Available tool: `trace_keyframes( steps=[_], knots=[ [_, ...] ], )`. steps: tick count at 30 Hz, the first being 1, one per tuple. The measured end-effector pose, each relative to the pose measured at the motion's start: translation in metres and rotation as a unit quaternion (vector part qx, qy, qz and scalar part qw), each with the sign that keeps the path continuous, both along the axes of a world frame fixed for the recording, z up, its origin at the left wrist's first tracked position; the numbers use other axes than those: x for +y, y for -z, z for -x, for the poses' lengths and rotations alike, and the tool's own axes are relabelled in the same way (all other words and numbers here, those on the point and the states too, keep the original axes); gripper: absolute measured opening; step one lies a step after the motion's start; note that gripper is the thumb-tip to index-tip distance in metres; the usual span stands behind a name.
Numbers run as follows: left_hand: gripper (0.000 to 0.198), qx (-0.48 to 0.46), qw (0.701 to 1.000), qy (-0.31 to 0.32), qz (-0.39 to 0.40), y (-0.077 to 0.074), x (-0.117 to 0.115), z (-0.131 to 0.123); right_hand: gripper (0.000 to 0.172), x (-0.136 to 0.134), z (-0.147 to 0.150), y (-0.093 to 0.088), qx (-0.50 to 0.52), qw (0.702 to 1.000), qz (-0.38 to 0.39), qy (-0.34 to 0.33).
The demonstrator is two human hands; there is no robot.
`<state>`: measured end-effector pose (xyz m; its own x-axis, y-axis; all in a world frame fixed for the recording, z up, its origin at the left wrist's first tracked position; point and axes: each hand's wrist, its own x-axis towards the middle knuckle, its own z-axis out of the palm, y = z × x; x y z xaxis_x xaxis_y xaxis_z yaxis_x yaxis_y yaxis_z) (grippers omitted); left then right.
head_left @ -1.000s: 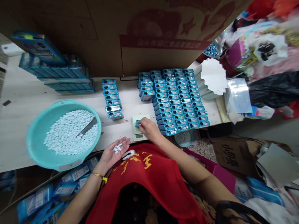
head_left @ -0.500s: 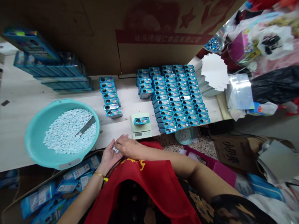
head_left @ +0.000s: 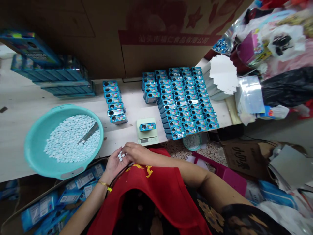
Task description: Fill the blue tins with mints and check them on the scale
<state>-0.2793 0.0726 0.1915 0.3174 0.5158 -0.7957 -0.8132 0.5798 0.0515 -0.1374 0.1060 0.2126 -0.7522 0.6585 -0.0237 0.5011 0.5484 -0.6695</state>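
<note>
My left hand [head_left: 116, 167] is turned palm up and cupped, with several small white oval candies [head_left: 120, 156] lying in it. Bent over that palm, my right hand [head_left: 135, 152] has its fingers together at the candies; its fingertips are partly hidden. Just beyond the hands, a small kitchen scale [head_left: 148, 140] carries one blue tin [head_left: 147, 126]. To the left, a turquoise basin [head_left: 33, 148] contains many more pale candies [head_left: 70, 140] and a flat metal scoop [head_left: 88, 133] resting on them.
A short row of blue tins [head_left: 114, 100] stands behind the basin, and a large block of tins [head_left: 182, 104] right of the scale. Stacked blue packs [head_left: 51, 73] lean near a cardboard box [head_left: 161, 52]. White cards [head_left: 223, 75] are at right. Blue packs [head_left: 70, 195] lie below the table edge.
My right fingers have shifted slightly right over the left palm, which now shows more of its candies. The whole view has moved a little; the tin stays on the scale.
</note>
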Motion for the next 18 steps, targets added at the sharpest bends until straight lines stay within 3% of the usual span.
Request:
trace_keyframes(
  steps=[6,10,14,16,18],
  knots=[
    [0.027,0.003,0.999,-0.011,-0.039,-0.003,0.006,0.006,0.017,0.042,-0.045,0.005,0.056,0.980,-0.034,0.187],
    [0.026,0.006,0.999,-0.014,-0.035,-0.005,0.006,0.008,0.018,0.058,-0.063,0.015,0.012,0.976,-0.048,0.212],
    [0.025,0.015,0.999,-0.003,-0.032,-0.004,0.002,0.009,0.025,0.048,-0.062,0.010,0.035,0.967,-0.068,0.242],
    [0.024,0.024,0.999,0.004,-0.026,-0.003,-0.001,0.008,0.026,0.036,-0.051,0.002,0.041,0.979,-0.060,0.192],
    [0.022,0.023,1.000,0.006,-0.020,-0.002,-0.004,0.005,0.022,0.022,-0.032,-0.005,0.014,0.997,-0.022,0.066]
  ],
)
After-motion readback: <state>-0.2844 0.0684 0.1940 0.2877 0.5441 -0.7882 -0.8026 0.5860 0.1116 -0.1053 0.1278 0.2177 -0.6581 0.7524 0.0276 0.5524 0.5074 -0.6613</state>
